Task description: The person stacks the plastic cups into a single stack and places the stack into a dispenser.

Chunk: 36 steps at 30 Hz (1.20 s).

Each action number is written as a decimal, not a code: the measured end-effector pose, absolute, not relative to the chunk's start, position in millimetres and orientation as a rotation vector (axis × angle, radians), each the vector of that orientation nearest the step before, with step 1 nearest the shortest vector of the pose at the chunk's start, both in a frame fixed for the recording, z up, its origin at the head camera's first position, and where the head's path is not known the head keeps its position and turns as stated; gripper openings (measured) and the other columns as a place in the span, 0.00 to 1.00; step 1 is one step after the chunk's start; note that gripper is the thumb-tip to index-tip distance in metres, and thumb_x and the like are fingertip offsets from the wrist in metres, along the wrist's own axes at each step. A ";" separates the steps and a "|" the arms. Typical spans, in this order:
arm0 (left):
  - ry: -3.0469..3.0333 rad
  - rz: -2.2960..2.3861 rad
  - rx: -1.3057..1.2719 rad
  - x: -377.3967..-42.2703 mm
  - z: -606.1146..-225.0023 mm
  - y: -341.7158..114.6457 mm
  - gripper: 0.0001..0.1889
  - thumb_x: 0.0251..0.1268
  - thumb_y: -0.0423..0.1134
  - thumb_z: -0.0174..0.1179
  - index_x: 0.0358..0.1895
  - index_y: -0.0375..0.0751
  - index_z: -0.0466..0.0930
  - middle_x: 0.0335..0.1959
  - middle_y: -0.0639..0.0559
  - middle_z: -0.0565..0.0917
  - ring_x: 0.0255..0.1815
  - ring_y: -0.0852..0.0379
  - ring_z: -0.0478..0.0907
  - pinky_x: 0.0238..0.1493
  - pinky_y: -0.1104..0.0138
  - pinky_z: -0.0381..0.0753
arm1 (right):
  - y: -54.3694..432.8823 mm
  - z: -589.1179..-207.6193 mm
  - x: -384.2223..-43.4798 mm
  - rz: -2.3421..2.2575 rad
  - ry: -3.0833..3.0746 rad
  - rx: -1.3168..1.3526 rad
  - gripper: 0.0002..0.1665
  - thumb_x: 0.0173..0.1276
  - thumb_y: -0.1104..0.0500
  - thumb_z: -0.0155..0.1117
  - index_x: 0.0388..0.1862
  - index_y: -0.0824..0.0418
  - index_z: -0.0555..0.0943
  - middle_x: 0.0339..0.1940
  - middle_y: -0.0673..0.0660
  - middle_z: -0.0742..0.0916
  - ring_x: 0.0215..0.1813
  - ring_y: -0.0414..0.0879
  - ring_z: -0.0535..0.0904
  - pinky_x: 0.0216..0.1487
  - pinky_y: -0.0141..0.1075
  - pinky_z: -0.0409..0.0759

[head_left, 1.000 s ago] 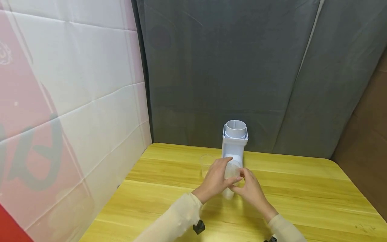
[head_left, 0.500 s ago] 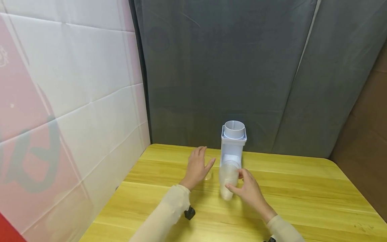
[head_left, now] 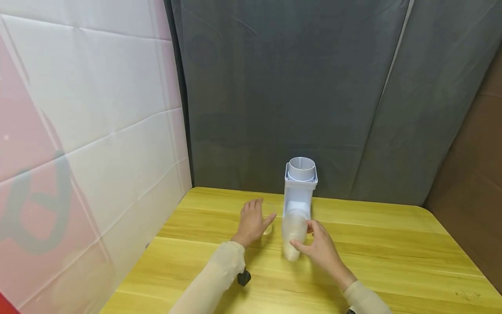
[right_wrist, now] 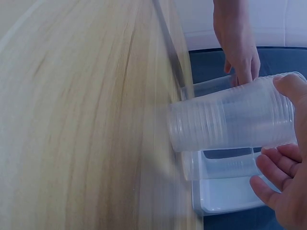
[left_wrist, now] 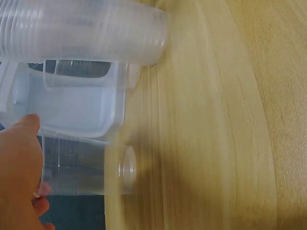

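Observation:
My right hand (head_left: 321, 248) grips a stack of nested clear plastic cups (right_wrist: 225, 117), thumb on the rim and fingers below in the right wrist view. In the head view the stack overlaps the front of a white dispenser-like stand (head_left: 301, 189) topped by a round tube. Left of it, my left hand (head_left: 251, 222) holds a single clear plastic cup (left_wrist: 81, 165) near its rim, its thumb on one side and fingers on the other. Another clear cup (right_wrist: 223, 167) shows between the stack and the white stand.
A yellow wood-grain table (head_left: 376, 261) carries everything. Dark grey cloth (head_left: 282, 96) hangs behind it, a white and pink printed panel (head_left: 117, 96) is at the left, and a brown panel (head_left: 466, 161) is at the right.
A second ago both hands were together at the stack. The left hand has moved left to the single cup, while the right hand has stayed at the stack.

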<state>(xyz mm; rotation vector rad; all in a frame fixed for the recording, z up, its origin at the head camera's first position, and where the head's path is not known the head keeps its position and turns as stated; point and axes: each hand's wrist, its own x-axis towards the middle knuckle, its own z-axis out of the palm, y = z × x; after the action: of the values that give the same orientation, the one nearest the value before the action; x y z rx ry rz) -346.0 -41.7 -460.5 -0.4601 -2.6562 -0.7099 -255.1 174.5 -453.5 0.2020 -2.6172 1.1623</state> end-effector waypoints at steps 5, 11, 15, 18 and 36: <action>-2.656 -0.709 -0.436 -344.0 -460.2 -41.5 0.37 0.70 0.60 0.55 0.68 0.33 0.66 0.64 0.37 0.74 0.65 0.39 0.67 0.69 0.46 0.67 | 174.3 -453.8 -256.4 1.168 -2.611 0.211 0.38 0.56 0.45 0.77 0.59 0.61 0.73 0.49 0.57 0.82 0.55 0.55 0.78 0.57 0.49 0.77; -2.646 -0.727 -0.425 -340.9 -454.3 -42.4 0.35 0.70 0.60 0.56 0.67 0.34 0.68 0.62 0.38 0.75 0.64 0.40 0.68 0.67 0.47 0.68 | 173.7 -455.3 -257.0 1.172 -2.603 0.213 0.37 0.56 0.46 0.77 0.59 0.60 0.73 0.49 0.56 0.82 0.55 0.55 0.78 0.57 0.49 0.77; -2.592 -0.762 -0.430 -339.2 -443.5 -42.6 0.35 0.69 0.59 0.58 0.66 0.33 0.69 0.62 0.38 0.76 0.62 0.40 0.69 0.66 0.46 0.69 | 173.7 -455.0 -256.8 1.179 -2.598 0.223 0.37 0.56 0.46 0.77 0.59 0.60 0.73 0.49 0.56 0.81 0.54 0.55 0.78 0.58 0.49 0.77; -2.560 -0.779 -0.449 -338.0 -431.6 -42.2 0.35 0.68 0.59 0.58 0.67 0.34 0.69 0.62 0.39 0.75 0.63 0.40 0.69 0.67 0.46 0.68 | 174.1 -454.5 -256.8 1.175 -2.599 0.223 0.37 0.56 0.46 0.77 0.59 0.60 0.73 0.49 0.56 0.81 0.54 0.55 0.78 0.58 0.49 0.77; -2.332 -0.909 -0.621 -313.5 -362.5 -21.3 0.32 0.61 0.57 0.66 0.63 0.42 0.75 0.58 0.46 0.78 0.57 0.48 0.71 0.58 0.55 0.76 | 173.7 -452.0 -254.4 1.147 -2.589 0.242 0.36 0.56 0.48 0.77 0.58 0.62 0.73 0.48 0.56 0.81 0.53 0.54 0.78 0.57 0.48 0.77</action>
<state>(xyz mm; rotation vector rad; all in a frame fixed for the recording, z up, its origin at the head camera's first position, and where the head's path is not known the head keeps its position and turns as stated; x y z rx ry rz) -313.5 -21.3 -362.5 -0.6209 -2.3316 -0.9086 -254.4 173.7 -452.0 0.2422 -2.5892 1.1465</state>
